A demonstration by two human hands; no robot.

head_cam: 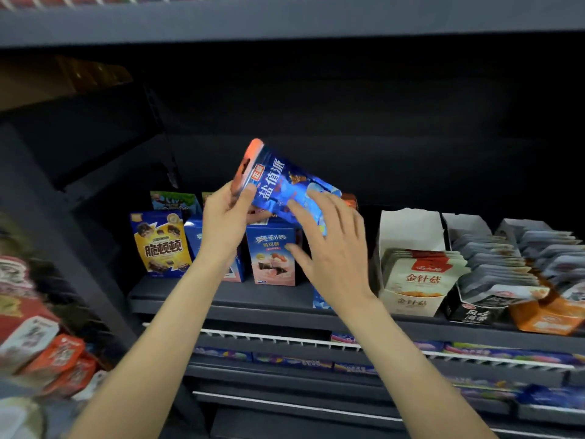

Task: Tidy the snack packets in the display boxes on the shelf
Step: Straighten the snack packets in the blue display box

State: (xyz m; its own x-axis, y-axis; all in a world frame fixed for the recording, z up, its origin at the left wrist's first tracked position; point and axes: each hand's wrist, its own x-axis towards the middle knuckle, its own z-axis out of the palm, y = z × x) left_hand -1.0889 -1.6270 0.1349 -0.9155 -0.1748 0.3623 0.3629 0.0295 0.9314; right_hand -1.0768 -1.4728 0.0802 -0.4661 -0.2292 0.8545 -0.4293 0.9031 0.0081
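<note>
- Dark shelf (221, 299) is carrying a white box (408, 299) holding pale packets (422, 274).
- Left hand (226, 221) is gripping a tilted blue packet (281, 188) above the shelf.
- Right hand (332, 245) is resting spread-fingered on it.

A glossy blue foil packet (285, 191) catches the light above a matt dark metal shelf (221, 296); beside it, a white cardboard display box (408, 229) holds smooth, satin-finish plastic pouches (421, 274).
</note>
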